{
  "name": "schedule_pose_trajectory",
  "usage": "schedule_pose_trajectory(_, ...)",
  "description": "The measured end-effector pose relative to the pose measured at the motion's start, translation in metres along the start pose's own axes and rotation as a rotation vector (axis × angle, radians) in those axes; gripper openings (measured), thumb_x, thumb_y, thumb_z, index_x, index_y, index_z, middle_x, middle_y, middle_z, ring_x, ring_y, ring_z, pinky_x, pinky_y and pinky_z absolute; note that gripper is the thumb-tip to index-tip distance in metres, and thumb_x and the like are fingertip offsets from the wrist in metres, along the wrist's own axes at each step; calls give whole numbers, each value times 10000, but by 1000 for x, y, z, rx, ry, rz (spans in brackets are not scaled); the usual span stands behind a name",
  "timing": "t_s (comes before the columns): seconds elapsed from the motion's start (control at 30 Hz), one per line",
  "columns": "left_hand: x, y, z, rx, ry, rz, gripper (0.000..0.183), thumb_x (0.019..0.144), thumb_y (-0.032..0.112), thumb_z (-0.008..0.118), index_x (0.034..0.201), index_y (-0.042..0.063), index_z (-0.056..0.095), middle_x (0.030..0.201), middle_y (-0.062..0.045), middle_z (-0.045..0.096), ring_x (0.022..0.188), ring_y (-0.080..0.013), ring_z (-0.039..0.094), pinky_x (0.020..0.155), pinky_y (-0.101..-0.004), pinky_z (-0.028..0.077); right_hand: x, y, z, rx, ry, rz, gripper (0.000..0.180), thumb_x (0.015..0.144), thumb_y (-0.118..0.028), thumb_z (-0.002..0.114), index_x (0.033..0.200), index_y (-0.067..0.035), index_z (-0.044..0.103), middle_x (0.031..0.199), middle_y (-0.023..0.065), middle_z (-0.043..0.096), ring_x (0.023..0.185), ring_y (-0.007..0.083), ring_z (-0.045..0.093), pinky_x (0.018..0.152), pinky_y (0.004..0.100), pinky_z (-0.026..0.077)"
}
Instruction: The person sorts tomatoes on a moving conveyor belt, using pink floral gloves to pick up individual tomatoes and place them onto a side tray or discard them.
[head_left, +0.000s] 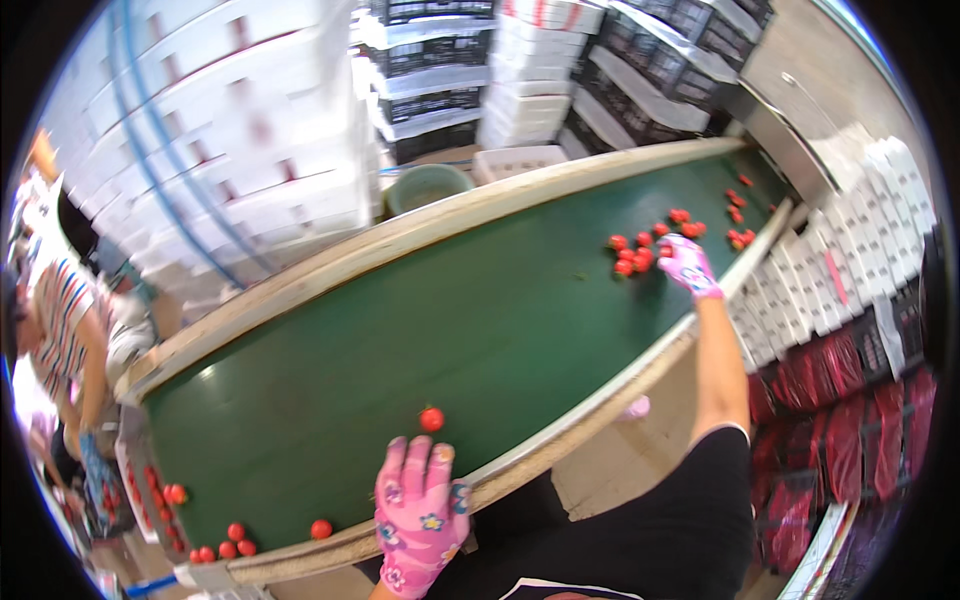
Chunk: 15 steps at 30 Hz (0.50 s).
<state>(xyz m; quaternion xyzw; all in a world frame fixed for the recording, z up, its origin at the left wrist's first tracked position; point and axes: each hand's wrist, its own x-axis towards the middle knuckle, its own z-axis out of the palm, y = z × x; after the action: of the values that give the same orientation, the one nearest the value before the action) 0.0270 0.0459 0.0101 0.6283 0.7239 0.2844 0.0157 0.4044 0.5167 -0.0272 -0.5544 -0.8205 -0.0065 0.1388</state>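
Observation:
A wide green conveyor belt (360, 330) with wooden side rails lies before me. My left hand (422, 510), in a pink flowered glove, is spread palm down over the near rail, holding nothing. Just beyond its fingertips sits a single red tomato (432, 419). My right hand (684, 262), in a similar glove, reaches over the belt's right part, its fingers around a tomato (666, 250). Beside it lies a loose cluster of tomatoes (634, 259), with more tomatoes (737, 202) farther right. Another tomato (321, 529) rests by the near rail, left of my left hand.
Stacked white foam boxes (277, 112) and a green tub (429, 187) stand behind the far rail. White trays (847, 232) and red-wrapped crates (832, 427) are piled at right. A co-worker in a striped shirt (67, 315) stands at the left end, near several tomatoes (227, 550).

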Motion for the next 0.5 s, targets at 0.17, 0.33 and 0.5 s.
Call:
schedule_pose_trajectory(0.17, -13, -9, 14, -321, 70, 75, 434, 842, 114, 712, 1255, 7, 634, 1266, -224, 622, 1194, -432, 616, 1002, -503, 532, -67, -105, -37, 613, -159, -7, 380, 933, 31, 560, 1306, 14, 631, 1235, 115, 682, 1074, 209, 682, 922, 319, 540)
schedule_pose_trajectory(0.33, -22, -19, 59, -1609, -47, -276, 674, 974, 127, 642, 1573, 57, 342, 1523, -190, 465, 1330, -339, 545, 1082, -435, 488, -176, -291, -75, 872, -364, -496, 453, 711, 13, 663, 1161, -37, 670, 1033, 86, 696, 911, 224, 667, 840, 347, 545)
schedule_pose_trajectory(0.5, -52, -41, 60, -2356, -173, -230, 695, 1032, 288, 617, 1600, 85, 273, 1570, -83, 369, 1335, -206, 486, 1092, -385, 443, -222, -399, -84, 808, -300, -990, 449, 698, -115, 811, 1116, -64, 655, 1080, 136, 706, 1037, 379, 659, 961, 477, 527)
